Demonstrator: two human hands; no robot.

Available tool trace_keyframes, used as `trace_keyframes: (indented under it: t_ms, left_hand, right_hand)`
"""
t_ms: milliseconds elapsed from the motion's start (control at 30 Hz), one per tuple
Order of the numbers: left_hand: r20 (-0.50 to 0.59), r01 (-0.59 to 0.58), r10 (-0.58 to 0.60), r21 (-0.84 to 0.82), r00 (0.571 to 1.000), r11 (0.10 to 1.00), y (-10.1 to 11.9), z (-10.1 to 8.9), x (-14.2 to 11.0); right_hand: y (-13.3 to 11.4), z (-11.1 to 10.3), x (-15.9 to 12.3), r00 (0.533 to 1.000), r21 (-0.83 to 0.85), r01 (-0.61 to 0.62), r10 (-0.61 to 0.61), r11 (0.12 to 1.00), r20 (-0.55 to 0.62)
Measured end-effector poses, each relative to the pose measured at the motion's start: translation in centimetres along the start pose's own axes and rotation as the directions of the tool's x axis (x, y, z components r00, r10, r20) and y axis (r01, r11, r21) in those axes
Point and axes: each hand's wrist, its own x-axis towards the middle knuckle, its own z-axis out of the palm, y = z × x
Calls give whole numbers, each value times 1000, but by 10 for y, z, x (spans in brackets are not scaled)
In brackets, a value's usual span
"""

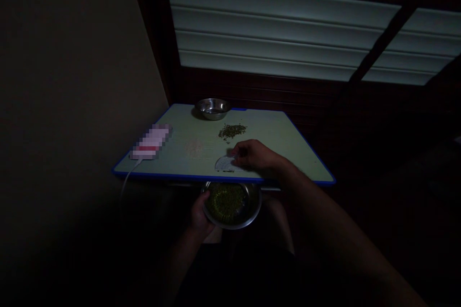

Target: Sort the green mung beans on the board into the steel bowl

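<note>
Below the table's front edge, my left hand (pixel 201 216) grips the rim of a steel bowl (pixel 255 211) from its left side. Small greenish beans or grains (pixel 226 201) lie inside it. Over the front part of the table, my right hand (pixel 254 154) is closed on a pale half-round protractor (pixel 225 163), its curved side toward the left. A few dark specks show along the protractor's straight edge by the table's rim. Just beyond this hand, a loose pile of small brown-green beans (pixel 232 130) is spread on the tabletop.
The light green table (pixel 281 129) has a blue rim. A second steel bowl (pixel 212 109) stands at its back left. At the left edge lies a blurred-out phone-like object (pixel 151 141) with a white cable (pixel 126 180) hanging off. A wall and louvred panels enclose the table.
</note>
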Motion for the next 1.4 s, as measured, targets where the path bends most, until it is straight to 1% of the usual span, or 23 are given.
trace_keyframes:
  t_ms: [167,333,567,800,900,1033,1133,1200,1267,1333,1400]
  left_hand:
    - [8,31,-31,-5,999,1000,1,-2,1]
    - [4,38,-38,-9,999,999,1,-4,1]
    - [-6,13,-13,23,1000,1000,1,0,-1]
    - [0,38,-38,4,999,999,2,1,-2]
    - [6,37,-37,9,999,999,2,0,-2]
    - [-2,14,-14,22,1000,1000,1,1,-1]
    - [-20,3,-3,20,1000,1000,0,1,-1]
    - [-23,9,-8,32,1000,999,0,2,-1]
    - [-27,16,-15,40,1000,999,1,2,-1]
    - [-42,16,-15,36,999,999,1,2,-1]
    - [-61,17,-15,33,998,999,2,2,-1]
  right_hand:
    - [-4,1,-7,999,-51,25,-24,998,26]
    - [-6,2,-10,998,-44,33,-30,999,53]
    - [-5,2,-11,995,83,-43,35,996,96]
    - [-15,0,-17,989,115,-72,56,991,137]
    - [-15,0,-19,989,121,-65,47,991,141]
    - [-11,-3,-13,987,229,-69,34,971,155]
    - [-8,-13,2,994,280,-74,49,957,93]
    - [-6,-20,15,999,297,-48,50,954,-1]
    - [-1,-25,30,990,301,-10,52,953,-132]
    - [5,-27,44,955,302,8,83,953,-286]
    - [14,-25,54,911,305,36,94,952,-402]
